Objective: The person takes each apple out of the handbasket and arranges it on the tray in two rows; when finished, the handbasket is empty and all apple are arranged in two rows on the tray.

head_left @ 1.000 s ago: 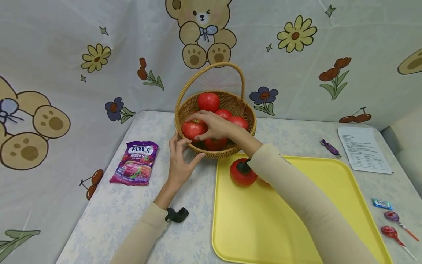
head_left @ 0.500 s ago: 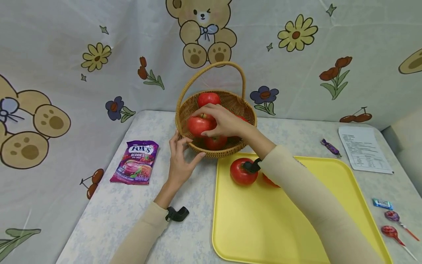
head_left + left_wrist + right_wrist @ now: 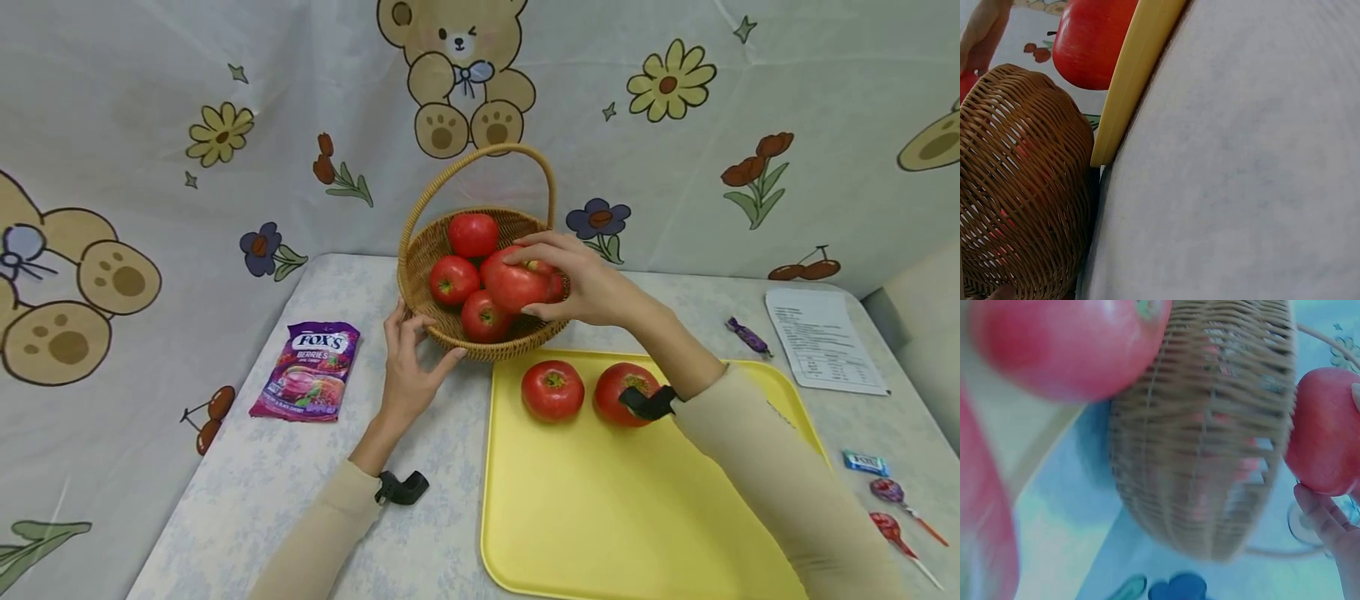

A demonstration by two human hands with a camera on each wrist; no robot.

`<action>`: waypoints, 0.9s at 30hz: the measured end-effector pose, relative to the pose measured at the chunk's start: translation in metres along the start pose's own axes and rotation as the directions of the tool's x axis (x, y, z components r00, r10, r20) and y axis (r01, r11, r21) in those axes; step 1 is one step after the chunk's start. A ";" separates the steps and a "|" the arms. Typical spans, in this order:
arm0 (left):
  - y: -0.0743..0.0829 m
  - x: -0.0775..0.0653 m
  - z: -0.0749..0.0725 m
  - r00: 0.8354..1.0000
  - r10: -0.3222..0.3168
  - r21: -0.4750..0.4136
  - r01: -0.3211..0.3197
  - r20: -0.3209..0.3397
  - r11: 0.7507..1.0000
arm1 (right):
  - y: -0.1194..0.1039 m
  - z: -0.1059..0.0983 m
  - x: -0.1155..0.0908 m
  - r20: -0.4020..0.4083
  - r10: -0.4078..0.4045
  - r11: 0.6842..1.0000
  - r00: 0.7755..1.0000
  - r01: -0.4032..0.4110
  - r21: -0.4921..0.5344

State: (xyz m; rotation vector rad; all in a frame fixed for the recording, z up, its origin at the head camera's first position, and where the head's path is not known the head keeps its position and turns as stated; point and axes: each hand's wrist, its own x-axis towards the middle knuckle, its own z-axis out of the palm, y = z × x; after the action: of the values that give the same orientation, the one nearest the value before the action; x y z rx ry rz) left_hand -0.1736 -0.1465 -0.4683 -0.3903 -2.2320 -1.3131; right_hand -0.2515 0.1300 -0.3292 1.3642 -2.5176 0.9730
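At the back of the table, the wicker basket (image 3: 525, 343) with a tall handle holds several red apples, among them a rear apple (image 3: 472, 235), a left apple (image 3: 452, 281) and a front apple (image 3: 483, 320). My right hand (image 3: 596, 287) grips another red apple (image 3: 510, 285) above the basket's right part, fingers on top and thumb below. In the right wrist view this held apple (image 3: 1325, 437) shows beside the basket wall (image 3: 1197, 444). My left hand (image 3: 411, 367) holds the basket's front-left rim, thumb spread along its outside.
A yellow tray (image 3: 585, 508) carries two red apples (image 3: 552, 390) near its back edge, one partly behind the right wrist's black strap mount (image 3: 648, 403). A purple candy bag (image 3: 309, 371) lies left. Paper (image 3: 825, 340), wrapped candies (image 3: 748, 337) and lollipops (image 3: 888, 492) lie right.
My right hand has lifted an apple from the basket's left side and carried it rightward over the other apples. My left hand has stayed on the rim.
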 end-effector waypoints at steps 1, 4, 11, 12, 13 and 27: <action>0.000 0.000 0.000 1.000 -0.001 0.000 0.001 0.001 1.000 | -0.001 -0.006 -0.007 -0.008 0.008 1.000 1.000 -0.008 -0.006; 0.000 0.000 0.002 1.000 0.001 -0.005 -0.001 0.002 1.000 | -0.003 -0.021 -0.028 -0.028 0.013 0.999 1.000 -0.015 -0.041; -0.001 -0.001 0.002 1.000 -0.002 0.006 0.002 0.003 1.000 | -0.002 -0.039 -0.084 -0.025 0.060 0.991 0.998 -0.062 -0.116; 0.000 -0.001 0.002 1.000 -0.004 0.010 0.004 0.003 1.000 | -0.001 -0.040 -0.093 -0.024 0.075 0.989 0.997 -0.077 -0.128; 0.000 -0.001 0.002 1.000 -0.006 0.012 0.005 0.002 1.000 | -0.001 -0.041 -0.101 -0.026 0.090 0.986 0.996 -0.092 -0.137; -0.001 -0.002 0.003 1.000 0.007 -0.005 -0.007 -0.004 1.000 | 0.013 -0.042 -0.200 -0.096 0.211 0.932 0.973 -0.229 -0.282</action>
State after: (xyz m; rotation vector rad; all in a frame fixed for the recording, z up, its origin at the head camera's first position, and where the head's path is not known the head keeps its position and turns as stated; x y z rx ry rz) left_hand -0.1733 -0.1445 -0.4709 -0.3972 -2.2226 -1.3151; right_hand -0.1521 0.3020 -0.3802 0.9683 -2.6735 0.6281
